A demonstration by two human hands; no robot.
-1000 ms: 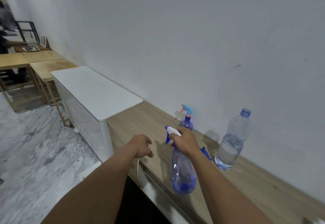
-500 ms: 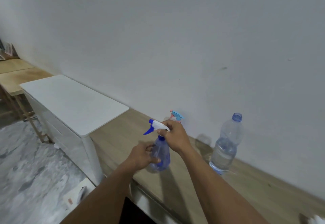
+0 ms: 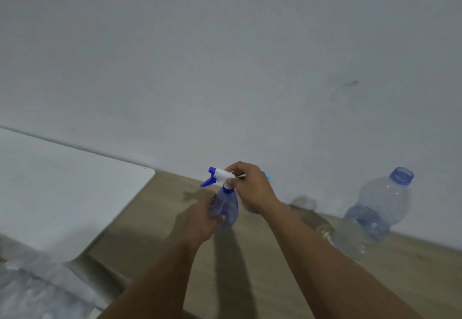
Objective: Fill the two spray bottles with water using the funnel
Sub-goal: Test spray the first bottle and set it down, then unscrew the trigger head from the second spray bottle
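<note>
A clear blue spray bottle (image 3: 228,207) with a white and blue trigger head (image 3: 217,176) is held upright over the wooden counter (image 3: 250,268). My left hand (image 3: 200,221) grips its body from the left. My right hand (image 3: 252,188) is closed on the trigger head and neck. Behind my right hand only the light-blue tip of a second spray bottle (image 3: 268,175) shows. A large clear water bottle (image 3: 372,218), uncapped and partly full, stands to the right near the wall. No funnel is visible.
A white cabinet top (image 3: 62,188) adjoins the counter on the left, slightly higher. The plain wall (image 3: 225,68) runs close behind the bottles. The counter's front edge lies at the lower left, with grey floor (image 3: 30,293) beyond it.
My left hand has come up and taken hold of the spray bottle's body, which was held by my right hand alone one second ago. The view has swung right, toward the wall.
</note>
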